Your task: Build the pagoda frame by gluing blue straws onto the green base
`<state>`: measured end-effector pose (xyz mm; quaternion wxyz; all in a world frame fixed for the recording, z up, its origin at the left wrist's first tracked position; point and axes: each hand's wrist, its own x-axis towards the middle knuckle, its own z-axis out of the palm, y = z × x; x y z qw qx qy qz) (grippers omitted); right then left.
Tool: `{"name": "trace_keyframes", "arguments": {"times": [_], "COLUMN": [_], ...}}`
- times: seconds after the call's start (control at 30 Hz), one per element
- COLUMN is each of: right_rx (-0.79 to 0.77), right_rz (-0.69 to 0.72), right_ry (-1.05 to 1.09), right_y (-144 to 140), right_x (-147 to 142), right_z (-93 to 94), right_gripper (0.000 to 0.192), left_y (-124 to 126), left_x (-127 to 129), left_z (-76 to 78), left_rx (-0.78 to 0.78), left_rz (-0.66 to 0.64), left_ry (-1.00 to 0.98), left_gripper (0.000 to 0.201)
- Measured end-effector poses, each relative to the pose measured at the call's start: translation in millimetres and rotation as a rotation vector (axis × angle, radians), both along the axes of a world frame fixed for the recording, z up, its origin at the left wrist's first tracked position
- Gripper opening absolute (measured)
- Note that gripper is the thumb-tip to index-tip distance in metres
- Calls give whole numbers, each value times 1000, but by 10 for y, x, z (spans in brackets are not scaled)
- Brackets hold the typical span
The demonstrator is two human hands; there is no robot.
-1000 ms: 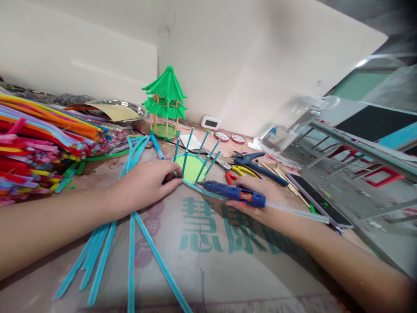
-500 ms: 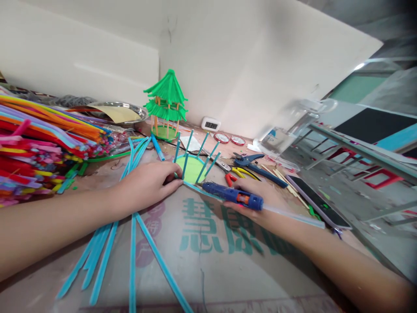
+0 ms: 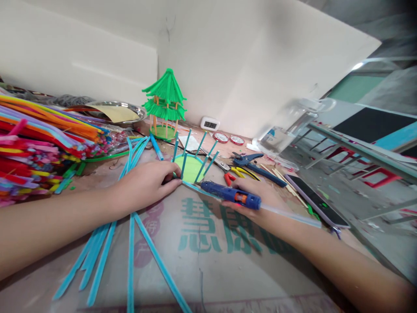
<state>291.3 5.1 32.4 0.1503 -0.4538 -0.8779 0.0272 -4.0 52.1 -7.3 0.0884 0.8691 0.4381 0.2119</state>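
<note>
A light green disc [image 3: 192, 167] lies on the table with several upright dark teal sticks [image 3: 184, 165] around its rim. At its near left edge my left hand [image 3: 151, 180] is closed, thumb and fingertips pinching a blue pipe cleaner [image 3: 211, 194] against the rim. That strip's free end runs right, beneath the glue gun. My right hand [image 3: 254, 195] grips a dark blue hot glue gun [image 3: 231, 193], its tip touching or very near the disc's front edge. A clear glue stick [image 3: 289, 216] sticks out of its back. Several blue pipe cleaners [image 3: 130, 256] lie under my left forearm.
Bundles of coloured pipe cleaners [image 3: 42, 148] fill the left. Behind stand a green-roofed pavilion model [image 3: 166, 104], a small digital clock [image 3: 210, 123] and a metal tray [image 3: 130, 112]. Blue-handled cutters [image 3: 260, 167], yellow-handled pliers [image 3: 246, 173] and a phone [image 3: 316, 200] lie right.
The whole view has shifted very slightly. Both hands, the glue gun and the disc keep nearly the same positions relative to each other.
</note>
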Motion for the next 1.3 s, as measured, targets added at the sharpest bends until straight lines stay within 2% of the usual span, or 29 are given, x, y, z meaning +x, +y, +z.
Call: {"name": "trace_keyframes", "arguments": {"times": [0.3, 0.63, 0.8, 0.87, 0.97, 1.13, 1.2, 1.3], "right_rx": [53, 17, -49, -141, -239, -215, -193, -78], "right_rz": [-6, -43, 2, -6, -41, -3, -46, -222], "right_ry": [-19, -40, -13, 73, 322, 813, 957, 931], "right_y": [11, -4, 4, 17, 47, 174, 309, 646], "right_x": [12, 26, 28, 54, 135, 280, 304, 285], "right_z": [-9, 31, 104, 144, 187, 257, 339, 521], "right_gripper": [30, 31, 31, 30, 30, 38, 38, 39], "left_y": [2, -14, -3, -1, -2, -4, -5, -11], "left_x": [23, 6, 4, 0, -6, -6, 0, 13], "left_z": [13, 9, 3, -1, -10, -25, -22, -5], "left_rx": [-8, 3, 5, 4, 2, -4, -6, 1], "left_rz": [-1, -1, 0, 3, -6, -20, -22, -20], "left_ry": [-5, -16, -14, -12, -15, -41, -42, -37], "left_gripper": [23, 23, 23, 23, 23, 23, 22, 22]}}
